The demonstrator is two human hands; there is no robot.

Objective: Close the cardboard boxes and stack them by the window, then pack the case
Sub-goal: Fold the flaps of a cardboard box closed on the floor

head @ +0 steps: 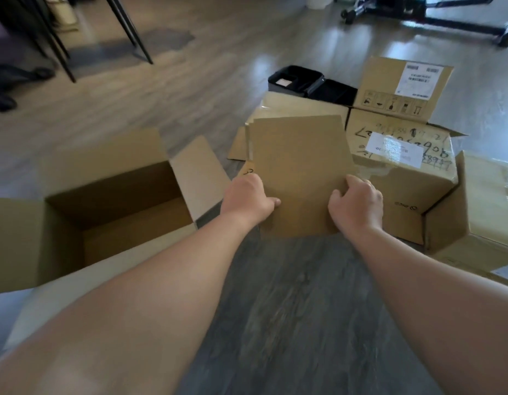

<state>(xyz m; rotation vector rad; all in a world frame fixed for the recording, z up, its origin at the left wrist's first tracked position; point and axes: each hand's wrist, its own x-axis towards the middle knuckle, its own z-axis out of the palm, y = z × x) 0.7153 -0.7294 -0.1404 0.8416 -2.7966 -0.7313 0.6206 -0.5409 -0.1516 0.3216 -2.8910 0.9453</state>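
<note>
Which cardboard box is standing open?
The big box at left, beside the left arm: its flaps are up and its inside shows. The boxes on the right are shut or taped.

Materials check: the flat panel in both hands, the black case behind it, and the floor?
Flat panel: plain brown cardboard, matte, with cut edges and fold lines; likely corrugated, though no fluting shows.
Black case: looks like rigid plastic, dark with a slight sheen; too blurred to be sure.
Floor: grey wood-grain planks with glossy window reflections, so laminate or vinyl, possibly sealed wood.

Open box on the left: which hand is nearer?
Left. The left hand grips the flat cardboard piece just beside the open box's raised flap; the right hand grips the piece's far edge.
</note>
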